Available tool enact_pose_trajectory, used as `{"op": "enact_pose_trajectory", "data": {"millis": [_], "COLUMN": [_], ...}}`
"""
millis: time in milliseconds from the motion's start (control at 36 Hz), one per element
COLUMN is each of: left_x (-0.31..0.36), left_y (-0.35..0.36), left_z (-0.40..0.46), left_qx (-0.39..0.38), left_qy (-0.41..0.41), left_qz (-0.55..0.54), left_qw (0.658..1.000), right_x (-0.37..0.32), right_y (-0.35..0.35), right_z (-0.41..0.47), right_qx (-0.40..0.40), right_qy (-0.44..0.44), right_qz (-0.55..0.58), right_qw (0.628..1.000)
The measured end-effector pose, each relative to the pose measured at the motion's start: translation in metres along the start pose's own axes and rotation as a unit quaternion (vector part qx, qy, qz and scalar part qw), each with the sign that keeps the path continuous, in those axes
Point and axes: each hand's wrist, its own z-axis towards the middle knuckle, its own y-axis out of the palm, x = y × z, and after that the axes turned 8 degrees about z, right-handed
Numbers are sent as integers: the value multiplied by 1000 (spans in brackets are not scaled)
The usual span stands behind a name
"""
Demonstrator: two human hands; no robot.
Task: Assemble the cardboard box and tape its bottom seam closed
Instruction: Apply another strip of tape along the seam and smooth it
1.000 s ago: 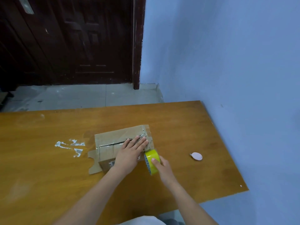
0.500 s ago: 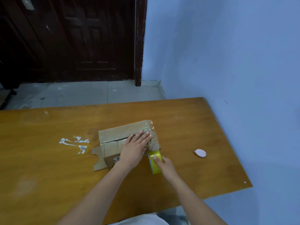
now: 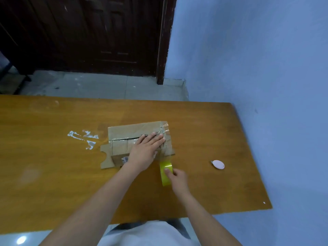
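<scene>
**Box pinned flat, tape roll drawn off its right end**

Box (image 3: 131, 137) lies on the bench (image 3: 53, 174) with its seam side up, long axis running left to right and tilted slightly up toward the right. Left of the box, scraps of old tape (image 3: 83, 137) stick to the bench, and a loose cardboard flap (image 3: 104, 157) juts from the box's left near corner. Along the box top the seam shows as a dark open slit on the left half; its right half is under clear tape.

On top of the box, the left hand (image 3: 143, 153) presses down with straight, close-set fingers (image 3: 156, 136) laid over the taped right end of the seam. Just off the box's right near corner, the right hand (image 3: 177, 178) grips the yellow tape roll (image 3: 166, 173), fingers curled round it. A clear strip seems to run from the roll to the box.

Well right of the box lies a small white cutter (image 3: 218, 164), nearer the right hand. Judging by the open slit, the tape has still to be carried leftward along the seam.
</scene>
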Motion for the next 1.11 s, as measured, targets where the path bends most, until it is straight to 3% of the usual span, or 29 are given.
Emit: {"op": "enact_pose_trajectory", "data": {"millis": [83,250,417,750,944,1111], "left_x": [4,12,34,55,65,66], "left_y": [-1,-6,-10,0,7,7], "left_z": [-1,0,-6,-20,-16,-14], "left_qx": [-2,-14,17,-102,-111,-119], "left_qy": [-9,-17,-16,-61,-112,-119], "left_qz": [6,42,78,161,178,179], "left_qw": [1000,999,997,980,971,969], "right_x": [12,13,15,14,11,7], "right_y": [0,-4,-11,-20,-32,-44], "right_z": [3,7,1,11,4,4], "right_qx": [20,-3,-49,-105,-161,-220], "right_qy": [29,6,7,75,87,95], "right_qz": [-29,-120,-80,-56,-3,-24], "right_qw": [999,993,996,990,983,971]}}
